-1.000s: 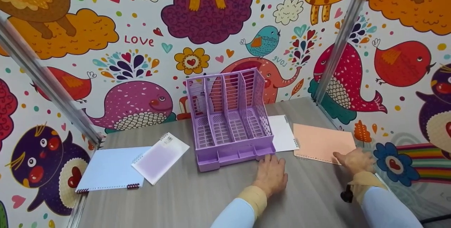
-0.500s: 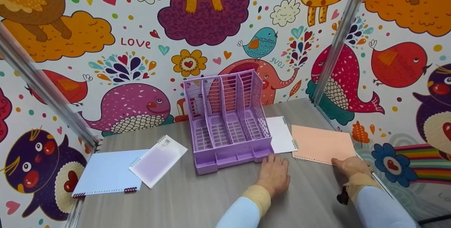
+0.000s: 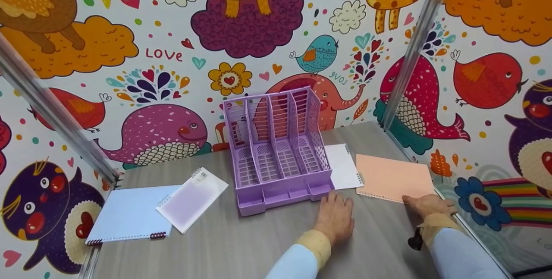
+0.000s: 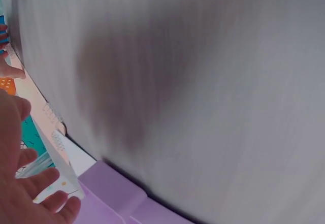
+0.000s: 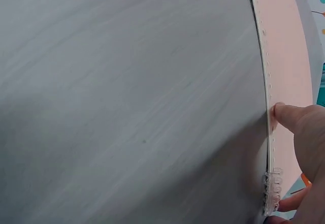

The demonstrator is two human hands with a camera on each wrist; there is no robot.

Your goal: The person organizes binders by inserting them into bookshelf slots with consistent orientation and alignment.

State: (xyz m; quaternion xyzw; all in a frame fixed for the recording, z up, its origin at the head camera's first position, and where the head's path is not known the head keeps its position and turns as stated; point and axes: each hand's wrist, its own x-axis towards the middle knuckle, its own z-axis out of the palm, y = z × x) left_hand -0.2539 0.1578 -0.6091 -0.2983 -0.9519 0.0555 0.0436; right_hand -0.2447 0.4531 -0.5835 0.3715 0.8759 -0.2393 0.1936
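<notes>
A peach spiral notebook (image 3: 392, 176) lies at the right side of the table. My right hand (image 3: 429, 205) grips its near right corner. In the right wrist view the thumb (image 5: 287, 113) rests on the cover by the bound edge, while the fingers reach round the short side near the coil (image 5: 274, 188). My left hand (image 3: 334, 221) lies relaxed just in front of a purple file rack (image 3: 282, 184). Its fingers (image 4: 40, 181) are spread and hold nothing in the left wrist view. A white notebook (image 3: 343, 167) lies between the rack and the peach one, partly behind the rack.
On the left a purple-and-white spiral notebook (image 3: 192, 200) overlaps a larger light blue one (image 3: 131, 214). The rack has upright dividers and small front trays. Printed walls (image 3: 172, 76) with metal posts stand behind and beside the table (image 3: 207, 249).
The right hand has lowered and its fingers have drawn in at the peach notebook's corner. My left hand has shifted slightly right. The whole view has drifted a little; the notebooks and rack keep their places.
</notes>
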